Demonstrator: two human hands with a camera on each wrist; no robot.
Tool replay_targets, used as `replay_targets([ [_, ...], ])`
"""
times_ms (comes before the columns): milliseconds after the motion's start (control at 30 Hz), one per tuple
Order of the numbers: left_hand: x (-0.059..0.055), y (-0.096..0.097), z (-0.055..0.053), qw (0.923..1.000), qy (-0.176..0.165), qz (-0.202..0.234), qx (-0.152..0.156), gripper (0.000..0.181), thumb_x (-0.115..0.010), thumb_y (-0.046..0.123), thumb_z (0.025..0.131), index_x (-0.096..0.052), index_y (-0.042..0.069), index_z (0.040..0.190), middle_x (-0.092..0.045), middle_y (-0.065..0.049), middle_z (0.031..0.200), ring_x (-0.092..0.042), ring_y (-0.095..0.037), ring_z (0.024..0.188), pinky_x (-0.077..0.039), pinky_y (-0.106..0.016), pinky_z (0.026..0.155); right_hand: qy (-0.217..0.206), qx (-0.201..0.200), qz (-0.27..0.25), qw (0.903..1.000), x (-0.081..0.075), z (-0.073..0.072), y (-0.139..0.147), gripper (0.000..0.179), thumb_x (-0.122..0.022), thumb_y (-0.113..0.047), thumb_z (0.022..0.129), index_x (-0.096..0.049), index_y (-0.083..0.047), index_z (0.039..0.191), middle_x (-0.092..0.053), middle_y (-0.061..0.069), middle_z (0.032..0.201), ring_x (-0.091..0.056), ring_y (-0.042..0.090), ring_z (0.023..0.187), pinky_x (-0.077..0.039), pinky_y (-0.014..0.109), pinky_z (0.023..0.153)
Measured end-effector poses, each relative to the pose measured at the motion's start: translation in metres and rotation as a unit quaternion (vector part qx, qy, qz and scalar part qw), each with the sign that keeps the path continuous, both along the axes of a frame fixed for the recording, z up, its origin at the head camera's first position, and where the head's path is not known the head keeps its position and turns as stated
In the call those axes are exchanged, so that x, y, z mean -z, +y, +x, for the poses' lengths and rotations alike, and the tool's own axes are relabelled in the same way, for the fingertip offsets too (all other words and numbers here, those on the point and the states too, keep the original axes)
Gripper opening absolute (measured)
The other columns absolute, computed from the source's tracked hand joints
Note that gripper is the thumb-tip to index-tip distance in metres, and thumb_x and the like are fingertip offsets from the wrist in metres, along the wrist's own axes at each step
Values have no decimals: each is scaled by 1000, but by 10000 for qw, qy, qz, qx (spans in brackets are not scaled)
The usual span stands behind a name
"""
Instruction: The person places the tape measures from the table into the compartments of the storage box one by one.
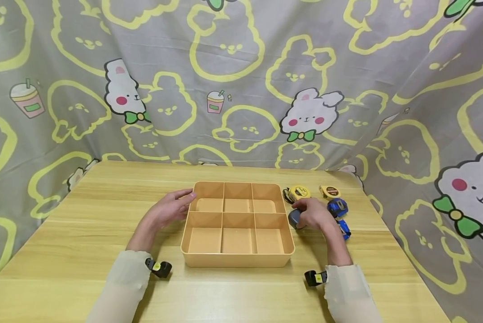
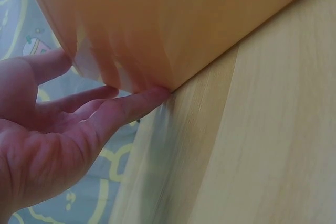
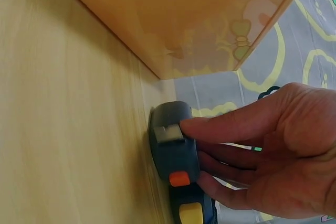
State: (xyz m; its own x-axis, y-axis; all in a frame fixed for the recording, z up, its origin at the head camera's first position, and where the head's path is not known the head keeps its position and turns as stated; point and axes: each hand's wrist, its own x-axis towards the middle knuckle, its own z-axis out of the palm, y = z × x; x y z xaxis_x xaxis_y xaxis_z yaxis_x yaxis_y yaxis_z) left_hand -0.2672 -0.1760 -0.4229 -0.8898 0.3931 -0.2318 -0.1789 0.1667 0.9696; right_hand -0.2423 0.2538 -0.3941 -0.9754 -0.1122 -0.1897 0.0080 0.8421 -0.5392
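A light orange plastic box (image 1: 238, 260) with a grid of several compartments, nothing in them, sits on the table. My left hand (image 1: 169, 210) is at its left side. In the left wrist view, outstretched fingers (image 2: 139, 103) touch the box's outer wall (image 2: 173, 19) near a corner. Just right of the box, my right hand (image 1: 315, 214) holds a dark grey tape measure (image 1: 294, 218) between thumb and fingers. The right wrist view shows this tape measure's orange button (image 3: 179, 178) and metal tip (image 3: 169, 133), close to the table surface.
Behind the right hand lie a yellow tape measure (image 1: 299, 193) and a yellow one with a dark red label (image 1: 329, 192). Two blue tape measures (image 1: 338, 207) are right of the hand, the nearer partly hidden by the forearm. A patterned curtain (image 1: 241, 89) hangs behind the wooden table (image 1: 63, 251).
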Motion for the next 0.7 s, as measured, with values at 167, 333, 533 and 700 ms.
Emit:
replay_targets([
  [167,0,0,0,10000,22,-64,35,75,-46,39,109,-11,-2,161,-28,-29,162,-30,-47,148,-32,-61,118,-8,12,35,10000,0,-1,-1,62,-83,1,67,-67,0,126,-68,22,127,-63,27,98,-54,37,84],
  [333,-1,0,-1,9998,51,-192,51,75,-46,40,108,-12,-1,161,-24,-27,164,-25,-49,149,-29,-63,118,88,52,-102,9999,4,-1,-3,61,-82,1,69,-67,0,128,-68,22,128,-63,27,99,-54,39,86],
  [533,-1,1,1,9997,46,-243,34,75,-46,42,108,-13,0,162,-25,-27,164,-26,-49,149,-31,-62,118,92,30,-254,9996,7,-2,-5,62,-82,0,73,-64,0,132,-66,23,132,-63,30,103,-53,44,90],
  [700,0,0,0,9997,56,-244,32,76,-46,43,108,-13,0,162,-25,-27,164,-26,-48,149,-31,-62,118,-54,25,-437,9990,9,-2,-3,67,-83,-2,72,-61,1,136,-63,24,134,-62,30,103,-53,42,90],
])
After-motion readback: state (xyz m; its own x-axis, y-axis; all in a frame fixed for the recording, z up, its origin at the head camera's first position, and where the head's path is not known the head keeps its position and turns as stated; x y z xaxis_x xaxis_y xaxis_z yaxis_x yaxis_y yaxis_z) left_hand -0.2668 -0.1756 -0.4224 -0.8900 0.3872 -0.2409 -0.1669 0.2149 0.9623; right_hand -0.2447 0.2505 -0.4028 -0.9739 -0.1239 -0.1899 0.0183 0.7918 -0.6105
